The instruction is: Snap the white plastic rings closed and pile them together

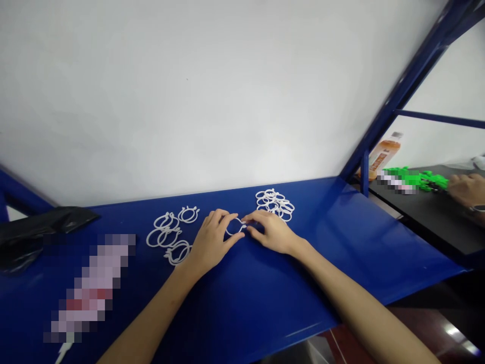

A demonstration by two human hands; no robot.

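Observation:
My left hand point(209, 241) and my right hand point(270, 231) meet over the blue shelf point(265, 298), both pinching one white plastic ring point(235, 228) between fingertips. A loose group of white rings point(170, 233) lies just left of my left hand. A heap of several more white rings point(275, 203) sits just behind my right hand.
A black bag point(36, 230) lies at the far left, a blurred object point(91, 285) in front of it. A blue post point(409, 86) slants up at right. Beyond it, on a dark table point(428, 212), stand a bottle point(382, 154) and green parts point(417, 179), near another person's hand point(468, 189).

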